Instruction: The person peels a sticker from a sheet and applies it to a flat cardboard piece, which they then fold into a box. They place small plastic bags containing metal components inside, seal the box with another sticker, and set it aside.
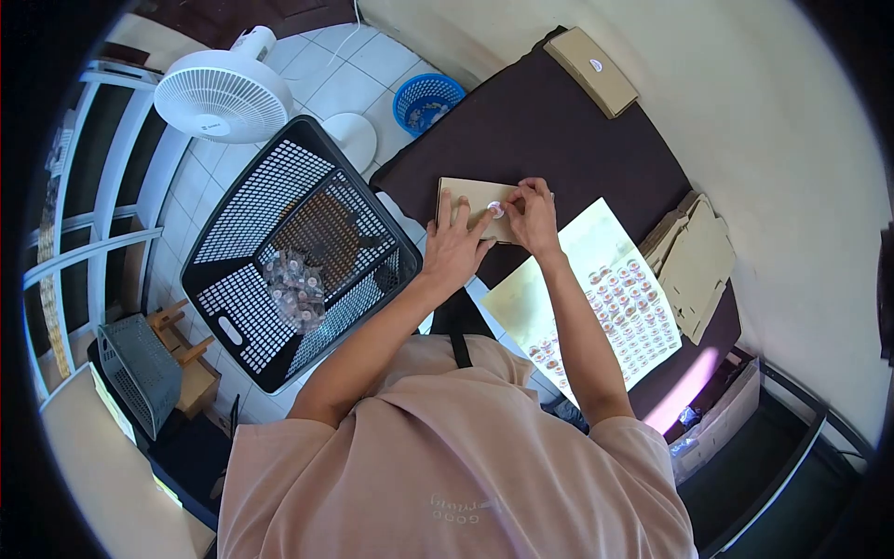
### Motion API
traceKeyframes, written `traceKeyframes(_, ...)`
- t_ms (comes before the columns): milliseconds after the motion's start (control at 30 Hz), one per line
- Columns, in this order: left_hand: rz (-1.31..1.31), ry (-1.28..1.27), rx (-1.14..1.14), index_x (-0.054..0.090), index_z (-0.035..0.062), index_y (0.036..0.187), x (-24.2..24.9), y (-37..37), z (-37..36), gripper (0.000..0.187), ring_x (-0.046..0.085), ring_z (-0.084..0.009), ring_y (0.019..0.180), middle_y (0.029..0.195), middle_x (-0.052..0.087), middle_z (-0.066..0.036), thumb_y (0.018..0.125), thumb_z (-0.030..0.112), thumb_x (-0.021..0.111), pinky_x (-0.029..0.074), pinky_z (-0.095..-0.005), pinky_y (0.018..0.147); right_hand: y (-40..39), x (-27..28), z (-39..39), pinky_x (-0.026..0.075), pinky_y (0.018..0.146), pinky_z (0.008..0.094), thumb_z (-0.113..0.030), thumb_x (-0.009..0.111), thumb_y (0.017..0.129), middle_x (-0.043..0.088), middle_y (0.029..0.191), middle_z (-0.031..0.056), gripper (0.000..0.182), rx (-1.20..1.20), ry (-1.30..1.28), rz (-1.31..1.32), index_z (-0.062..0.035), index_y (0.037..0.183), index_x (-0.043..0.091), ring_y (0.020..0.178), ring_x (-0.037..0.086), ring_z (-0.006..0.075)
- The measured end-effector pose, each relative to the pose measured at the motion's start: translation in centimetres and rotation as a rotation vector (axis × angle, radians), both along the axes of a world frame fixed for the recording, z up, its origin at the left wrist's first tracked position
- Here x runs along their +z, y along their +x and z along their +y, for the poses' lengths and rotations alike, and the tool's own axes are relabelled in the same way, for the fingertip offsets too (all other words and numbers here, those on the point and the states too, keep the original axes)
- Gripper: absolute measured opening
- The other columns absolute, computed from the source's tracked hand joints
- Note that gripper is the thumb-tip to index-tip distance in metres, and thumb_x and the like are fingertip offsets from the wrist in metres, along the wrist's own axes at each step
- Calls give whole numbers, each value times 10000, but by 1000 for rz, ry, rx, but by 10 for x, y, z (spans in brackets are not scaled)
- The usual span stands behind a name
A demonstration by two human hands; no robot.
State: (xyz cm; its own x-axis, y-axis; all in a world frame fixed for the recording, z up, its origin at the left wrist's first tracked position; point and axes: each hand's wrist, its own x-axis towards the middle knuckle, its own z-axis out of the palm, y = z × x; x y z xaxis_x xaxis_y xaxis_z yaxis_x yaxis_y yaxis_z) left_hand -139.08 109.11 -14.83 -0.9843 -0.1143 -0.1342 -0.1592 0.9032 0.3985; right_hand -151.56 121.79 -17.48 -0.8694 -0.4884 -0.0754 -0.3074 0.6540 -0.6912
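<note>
A small brown cardboard box (475, 191) lies on the dark table cover, with a round pinkish-white sticker (495, 210) on its top face. My left hand (454, 244) rests on the box with its fingers spread, one fingertip at the sticker's left edge. At the box's right side is my right hand (533, 216), its fingers bent together at the sticker's right edge. Whether those fingers pinch the sticker or only press it is too small to tell. Under my right forearm lies a large sheet of round stickers (643, 321).
A closed box with a sticker (591, 72) lies at the table's far edge. Flattened cardboard pieces (698, 270) are stacked at right. Left of the table stand a black basket (219, 233) holding clear packets, a white fan (223, 98) and a blue basket (428, 84).
</note>
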Motion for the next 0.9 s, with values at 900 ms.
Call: traceKeyframes(900,76,107,-42,562,166,1303,-4,-1,-13,511,269,-481,1328,1306,413,-220,847,377,657,424,-573,938,2,5,7,424,942,393,-62,696,754,542,1193,173,136,85,-39,14,7,854,634,1065,520,335)
